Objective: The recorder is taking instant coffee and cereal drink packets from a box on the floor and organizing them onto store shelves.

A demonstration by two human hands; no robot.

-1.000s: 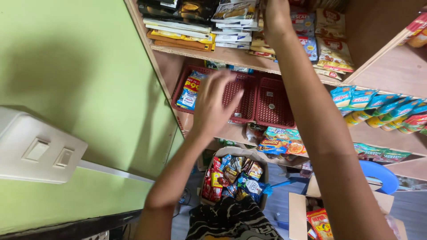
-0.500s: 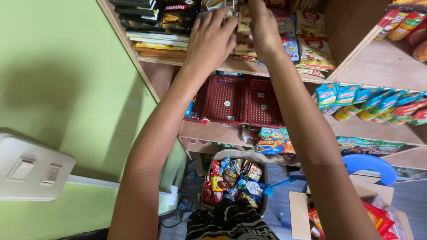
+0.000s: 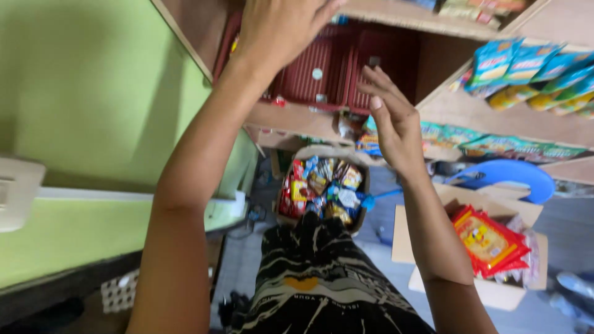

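Red slatted plastic: two shallow baskets (image 3: 337, 71) stand side by side on a wooden shelf (image 3: 297, 120), just beyond both hands. Left hand (image 3: 278, 25) is raised flat, fingers spread and cut off by the upper frame edge, lying against the front of the shelf board above the baskets; it grips nothing visible. Right hand (image 3: 393, 117) is open, palm turned inward, fingers straight and slightly fanned, empty, hovering just in front of the right-hand basket without clear contact.

Judgement on handling: baskets look light, rigid, thin-walled moulded plastic; the ribbed sides should give decent friction. Best hold is likely the top rim or the front wall, one hand per side, since the slats may flex if pinched mid-panel. Contents not visible, so weight is uncertain.

Below the right hand: a cardboard box of mixed snack packets (image 3: 322, 188). Further right, a box of red packets (image 3: 489, 241) and a blue plastic stool (image 3: 513, 176).
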